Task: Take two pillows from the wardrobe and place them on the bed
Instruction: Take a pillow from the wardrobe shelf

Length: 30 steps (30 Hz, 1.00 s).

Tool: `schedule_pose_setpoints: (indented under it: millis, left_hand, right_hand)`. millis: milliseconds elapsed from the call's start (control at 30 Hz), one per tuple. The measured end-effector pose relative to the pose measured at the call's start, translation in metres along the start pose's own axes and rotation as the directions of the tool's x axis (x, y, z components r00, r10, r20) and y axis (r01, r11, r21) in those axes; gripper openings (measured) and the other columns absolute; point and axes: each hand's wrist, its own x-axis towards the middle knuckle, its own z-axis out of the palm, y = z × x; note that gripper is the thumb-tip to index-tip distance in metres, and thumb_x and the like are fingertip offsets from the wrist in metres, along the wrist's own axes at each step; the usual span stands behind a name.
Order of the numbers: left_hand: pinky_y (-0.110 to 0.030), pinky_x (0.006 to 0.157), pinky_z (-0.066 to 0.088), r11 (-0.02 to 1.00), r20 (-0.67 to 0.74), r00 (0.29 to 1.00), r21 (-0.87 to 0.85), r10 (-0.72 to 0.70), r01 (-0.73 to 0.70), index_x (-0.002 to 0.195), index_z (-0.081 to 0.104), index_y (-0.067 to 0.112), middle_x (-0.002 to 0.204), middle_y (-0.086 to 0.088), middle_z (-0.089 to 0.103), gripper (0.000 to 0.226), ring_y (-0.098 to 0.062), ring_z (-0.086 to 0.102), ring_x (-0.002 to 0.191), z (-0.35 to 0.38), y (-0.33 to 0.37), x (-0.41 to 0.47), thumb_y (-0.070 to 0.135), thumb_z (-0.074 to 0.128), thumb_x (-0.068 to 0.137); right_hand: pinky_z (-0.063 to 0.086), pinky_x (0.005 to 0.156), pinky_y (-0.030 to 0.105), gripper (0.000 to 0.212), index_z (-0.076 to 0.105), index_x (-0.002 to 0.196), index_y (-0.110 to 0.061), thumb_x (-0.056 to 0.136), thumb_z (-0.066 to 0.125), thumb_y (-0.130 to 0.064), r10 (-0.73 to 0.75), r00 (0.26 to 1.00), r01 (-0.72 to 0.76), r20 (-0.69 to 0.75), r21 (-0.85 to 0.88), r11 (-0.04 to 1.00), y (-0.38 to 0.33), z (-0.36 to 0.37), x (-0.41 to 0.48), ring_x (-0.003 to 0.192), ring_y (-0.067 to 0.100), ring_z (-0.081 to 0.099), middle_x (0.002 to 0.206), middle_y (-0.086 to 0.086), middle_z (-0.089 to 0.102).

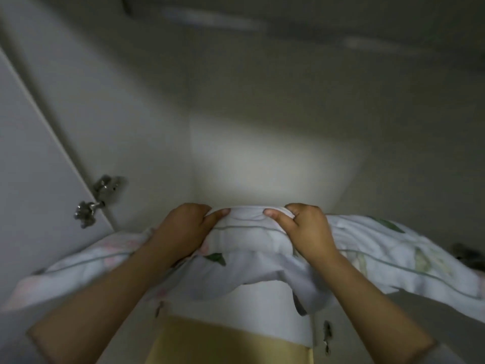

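Pillow's place: the soft white pillow (249, 248), green-piped and printed with green leaves and faint pink blooms, sat in the mouth of the white-panelled wardrobe (262, 153), draped over a pale block (262, 311) with a yellow band (223, 340) under it.
Long axis: it ran straight across, left to right, and both ends drooped out past the forearms.
Left hand: the left hand (183, 227) had a fistful of the pillow's far edge, fingers curled over the top and thumb pressed into the cloth.
Right hand: the right hand (301, 227) mirrored it, clamped on the same edge with its thumb dug in.
Key relation: both grips sat close together near the middle of the far edge, so the bulk of the pillow lay towards the person and out to each side. Neither hand was nearer than the other.
Look: limp and under-stuffed, with the cover wrinkled and bunched between the thumbs. Blur smeared the left end.
Likely step: a pull straight back out of the wardrobe, by my reading, and those loose ends could drag.
Second pillow: I could not tell whether the pale block was one.
Around: a metal hinge (105, 187) on the open white door (31, 153), to the left.
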Motion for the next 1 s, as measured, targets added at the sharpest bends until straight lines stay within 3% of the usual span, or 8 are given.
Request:
schedule_pose_setpoints:
  millis: [233, 300, 367, 400, 467, 533, 633, 1000]
  left_hand:
    - [-0.024, 0.045, 0.046, 0.999, -0.136, 0.990, -0.011, 0.042, -0.043, 0.068, 0.057, 0.019, 0.049, 0.004, 0.057, 0.049, -0.011, 0.055, 0.040, -0.067, 0.060, -0.030, 0.060, 0.038, 0.088]
    - [-0.019, 0.041, 0.043, 0.982, -0.176, 0.970, 0.117, 0.170, -0.151, 0.083, 0.059, 0.021, 0.050, 0.002, 0.057, 0.030, -0.012, 0.055, 0.040, -0.084, 0.076, -0.044, 0.050, 0.062, 0.079]
    - [-0.018, 0.039, 0.042, 0.972, -0.115, 0.974, 0.159, 0.194, -0.175, 0.109, 0.052, 0.015, 0.056, -0.006, 0.061, 0.070, -0.020, 0.057, 0.042, -0.089, 0.074, -0.045, 0.038, 0.084, 0.051]
    - [-0.020, 0.041, 0.045, 0.965, -0.131, 0.966, 0.172, 0.222, -0.199, 0.110, 0.051, 0.013, 0.059, -0.010, 0.061, 0.070, -0.025, 0.059, 0.046, -0.090, 0.077, -0.051, 0.038, 0.081, 0.052]
    - [-0.027, 0.052, 0.050, 0.944, -0.222, 0.930, 0.221, 0.293, -0.245, 0.093, 0.056, 0.014, 0.062, -0.013, 0.060, 0.031, -0.031, 0.062, 0.057, -0.092, 0.105, -0.074, 0.043, 0.058, 0.082]
    - [-0.032, 0.062, 0.047, 0.952, -0.410, 0.863, 0.208, 0.295, -0.227, 0.075, 0.057, 0.010, 0.061, -0.011, 0.055, 0.048, -0.034, 0.061, 0.064, -0.083, 0.123, -0.086, 0.049, 0.035, 0.092]
    - [-0.033, 0.063, 0.039, 0.987, -0.451, 0.884, 0.146, 0.123, -0.063, 0.054, 0.046, 0.014, 0.056, -0.006, 0.051, 0.054, -0.028, 0.053, 0.064, -0.079, 0.140, -0.106, 0.054, 0.036, 0.089]
    - [-0.033, 0.063, 0.037, 0.977, -0.459, 0.888, 0.195, 0.010, 0.090, 0.055, 0.049, 0.011, 0.055, -0.006, 0.049, 0.059, -0.031, 0.057, 0.071, -0.093, 0.160, -0.188, 0.057, 0.036, 0.089]
  right_hand:
    - [0.037, 0.050, 0.039, 0.078, 0.039, 0.049, -0.004, 0.069, 0.041, -0.080, -0.108, 0.989, 0.113, -0.105, 0.049, 0.992, -0.050, -0.073, -0.001, 0.044, 0.023, 0.038, 0.044, 0.009, 0.038]
    - [0.035, 0.050, 0.038, 0.075, 0.039, 0.049, -0.007, 0.069, 0.039, -0.079, -0.154, 0.981, 0.158, -0.120, 0.031, 0.987, -0.058, -0.093, -0.002, 0.044, 0.022, 0.039, 0.044, 0.007, 0.037]
    - [0.037, 0.052, 0.038, 0.076, 0.041, 0.050, -0.005, 0.069, 0.037, -0.079, -0.197, 0.972, 0.201, -0.131, 0.018, 0.979, -0.063, -0.109, -0.005, 0.047, 0.024, 0.043, 0.044, 0.006, 0.040]
    - [0.038, 0.053, 0.039, 0.078, 0.044, 0.052, -0.004, 0.069, 0.036, -0.080, -0.219, 0.966, 0.222, -0.136, 0.004, 0.975, -0.065, -0.115, -0.007, 0.049, 0.026, 0.046, 0.045, 0.007, 0.042]
    - [0.041, 0.055, 0.039, 0.080, 0.048, 0.054, -0.003, 0.068, 0.033, -0.080, -0.253, 0.957, 0.253, -0.139, -0.018, 0.967, -0.067, -0.130, -0.012, 0.053, 0.028, 0.050, 0.047, 0.009, 0.047]
    - [0.041, 0.056, 0.038, 0.081, 0.050, 0.056, -0.003, 0.067, 0.031, -0.081, -0.297, 0.944, 0.296, -0.146, -0.031, 0.955, -0.067, -0.145, -0.018, 0.054, 0.028, 0.052, 0.049, 0.009, 0.050]
    - [0.040, 0.056, 0.038, 0.080, 0.048, 0.054, -0.004, 0.068, 0.029, -0.081, -0.361, 0.921, 0.358, -0.145, -0.051, 0.933, -0.069, -0.162, -0.027, 0.055, 0.028, 0.051, 0.049, 0.008, 0.050]
    - [0.037, 0.054, 0.036, 0.073, 0.032, 0.045, -0.011, 0.069, 0.033, -0.080, -0.414, 0.901, 0.426, -0.130, 0.081, 0.901, -0.102, -0.171, -0.068, 0.050, 0.027, 0.047, 0.041, 0.002, 0.033]
